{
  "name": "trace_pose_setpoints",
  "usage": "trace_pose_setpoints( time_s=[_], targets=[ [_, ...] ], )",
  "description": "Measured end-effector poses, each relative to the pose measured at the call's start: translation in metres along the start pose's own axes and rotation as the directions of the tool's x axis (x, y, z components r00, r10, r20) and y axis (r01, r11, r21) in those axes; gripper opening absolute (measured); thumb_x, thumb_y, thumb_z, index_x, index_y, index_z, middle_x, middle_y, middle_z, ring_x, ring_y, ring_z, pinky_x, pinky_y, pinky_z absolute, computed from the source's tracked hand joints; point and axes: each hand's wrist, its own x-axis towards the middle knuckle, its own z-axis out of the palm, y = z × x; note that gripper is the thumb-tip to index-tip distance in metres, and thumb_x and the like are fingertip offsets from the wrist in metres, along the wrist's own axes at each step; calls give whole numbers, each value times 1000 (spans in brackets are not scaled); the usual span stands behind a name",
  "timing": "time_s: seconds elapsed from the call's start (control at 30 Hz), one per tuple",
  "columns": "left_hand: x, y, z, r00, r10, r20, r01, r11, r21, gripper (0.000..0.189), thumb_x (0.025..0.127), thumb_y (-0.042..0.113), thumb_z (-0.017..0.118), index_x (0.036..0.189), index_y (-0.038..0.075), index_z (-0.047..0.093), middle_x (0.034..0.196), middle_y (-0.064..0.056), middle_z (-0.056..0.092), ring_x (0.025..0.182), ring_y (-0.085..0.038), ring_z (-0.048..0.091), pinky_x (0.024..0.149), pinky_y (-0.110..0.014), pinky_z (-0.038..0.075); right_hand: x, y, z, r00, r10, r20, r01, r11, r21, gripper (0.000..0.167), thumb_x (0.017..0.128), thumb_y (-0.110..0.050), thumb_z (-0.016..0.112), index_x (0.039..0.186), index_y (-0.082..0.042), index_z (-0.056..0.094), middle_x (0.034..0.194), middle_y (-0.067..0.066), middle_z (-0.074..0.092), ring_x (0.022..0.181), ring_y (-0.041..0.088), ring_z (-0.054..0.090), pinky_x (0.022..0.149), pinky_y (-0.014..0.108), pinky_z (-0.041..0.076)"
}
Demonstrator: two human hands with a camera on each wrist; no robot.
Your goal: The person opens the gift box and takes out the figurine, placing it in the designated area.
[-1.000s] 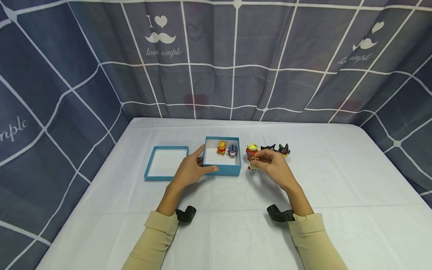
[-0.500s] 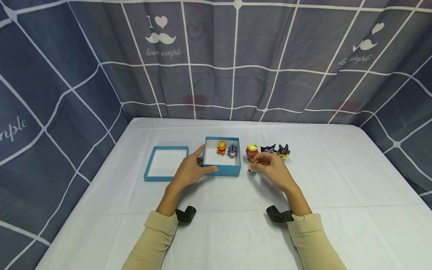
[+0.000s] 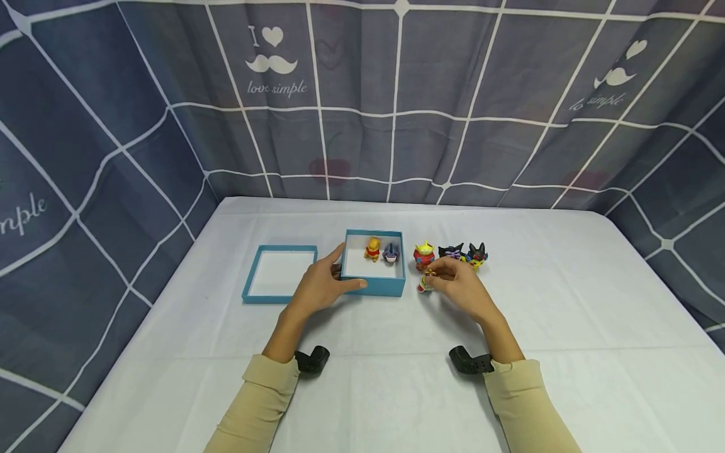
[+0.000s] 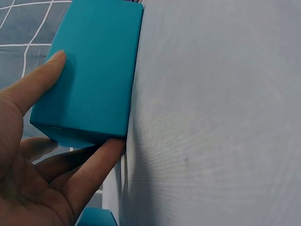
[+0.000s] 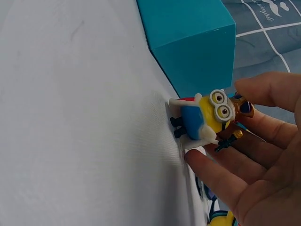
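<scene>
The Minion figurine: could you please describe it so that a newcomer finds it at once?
On the white tablecloth, find the open blue box, then look just to its right. There the right hand pinches the Minion figurine. Its round goggles and blue front set it apart from the red alien-like figurine standing behind it.

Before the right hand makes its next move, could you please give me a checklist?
1. Right hand holding the goggled figure: ok.
2. Goggled figure clear of the tablecloth: cannot tell.
3. Left hand on the blue box: ok, thumb at its near wall.
4. Lid off: ok, lying left of the box.
5. Room inside: ok, judging by bare white space around the two figures.
6. Free space beyond the right hand: not ok, three other figures close by.
</scene>
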Motion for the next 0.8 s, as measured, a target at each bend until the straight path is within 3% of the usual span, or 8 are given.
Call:
trace_pose_setpoints(
  time_s=[0.47, 0.8],
  targets=[
    [-1, 1, -1, 1000, -8, -3, 8, 1000, 2, 100, 81, 40, 82, 157, 7, 25, 136, -25, 55, 125, -34, 54, 100, -49, 45, 0, -3, -2, 1000, 12, 8, -11, 999, -48, 21, 92, -5, 67, 110, 5, 65, 109, 18, 68, 105, 29, 64, 90, 41, 46],
    [1, 1, 0, 1000, -20, -3, 20, 1000, -6, 100, 80, 40, 83, 157, 8, 26, 135, -25, 55, 125, -34, 54, 100, -49, 45, 0, -3, -2, 1000, 13, 14, -13, 999, -30, 23, 92, -5, 67, 111, 7, 64, 106, 17, 68, 96, 21, 66, 82, 28, 48]
  ],
)
